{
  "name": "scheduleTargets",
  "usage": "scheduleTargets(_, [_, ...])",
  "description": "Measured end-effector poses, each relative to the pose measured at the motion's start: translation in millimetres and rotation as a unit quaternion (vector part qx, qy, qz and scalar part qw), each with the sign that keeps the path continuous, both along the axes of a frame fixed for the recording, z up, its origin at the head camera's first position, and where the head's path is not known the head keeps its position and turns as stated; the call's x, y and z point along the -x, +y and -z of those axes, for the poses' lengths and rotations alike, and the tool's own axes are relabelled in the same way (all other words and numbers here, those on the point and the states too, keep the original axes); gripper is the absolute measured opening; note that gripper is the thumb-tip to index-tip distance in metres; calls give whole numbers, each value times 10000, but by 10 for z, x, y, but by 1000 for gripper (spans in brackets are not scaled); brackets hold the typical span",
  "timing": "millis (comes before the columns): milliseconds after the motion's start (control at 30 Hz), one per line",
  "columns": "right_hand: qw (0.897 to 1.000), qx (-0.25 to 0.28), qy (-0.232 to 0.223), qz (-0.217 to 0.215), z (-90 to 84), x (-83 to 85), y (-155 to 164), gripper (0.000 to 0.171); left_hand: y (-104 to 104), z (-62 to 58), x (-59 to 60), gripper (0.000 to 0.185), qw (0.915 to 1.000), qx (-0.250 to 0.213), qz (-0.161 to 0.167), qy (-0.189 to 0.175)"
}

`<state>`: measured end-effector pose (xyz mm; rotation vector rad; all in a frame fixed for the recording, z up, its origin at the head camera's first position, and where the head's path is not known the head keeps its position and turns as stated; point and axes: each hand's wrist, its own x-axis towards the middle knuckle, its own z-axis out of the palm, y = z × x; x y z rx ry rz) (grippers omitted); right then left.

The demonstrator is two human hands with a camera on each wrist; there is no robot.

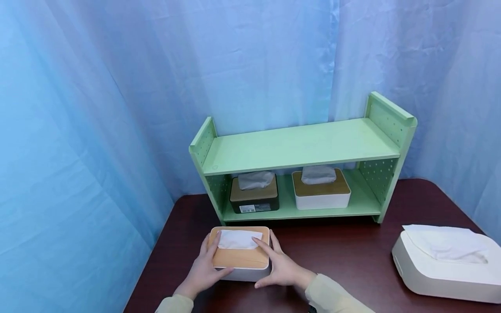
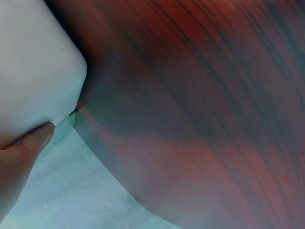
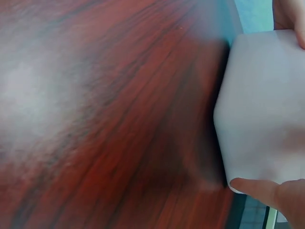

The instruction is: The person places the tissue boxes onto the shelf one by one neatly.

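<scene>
A tissue box (image 1: 239, 258) with a white body and a light wood-toned lid is between both hands, in front of the shelf. White tissue (image 1: 238, 239) shows in its lid slot. My left hand (image 1: 201, 269) grips its left side, fingers along the lid's edge and thumb at the front. On the right side, my right hand (image 1: 283, 266) holds it, one fingertip over the lid and the thumb low near the front corner. Both wrist views show the white body (image 2: 38, 62) with fingers (image 3: 259, 190) touching it. Whether its base touches the table cannot be told.
A green two-tier shelf (image 1: 301, 150) stands at the back. On its lower tier are a dark tissue box (image 1: 254, 200) and a white one with a brown lid (image 1: 322, 198). A larger white tissue box (image 1: 442, 278) sits on the dark table (image 1: 344, 261) at right. Blue curtains (image 1: 266, 56) surround it.
</scene>
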<state>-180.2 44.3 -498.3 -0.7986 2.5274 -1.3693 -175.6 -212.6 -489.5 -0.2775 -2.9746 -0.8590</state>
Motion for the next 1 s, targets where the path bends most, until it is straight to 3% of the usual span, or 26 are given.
scheduleTargets(233, [9982,-58,370,477,68,-7,102,104,211,2,-14,92,9998,-68,159,50])
scheduleTargets(667, [9945,-203,410,938,95,58,335,97,494,35,3,87,9991,-305,234,175])
scheduleTargets(1000, [9911,-262,581,1166,115,40,509,90,648,-20,0,86,9989,-174,425,-13])
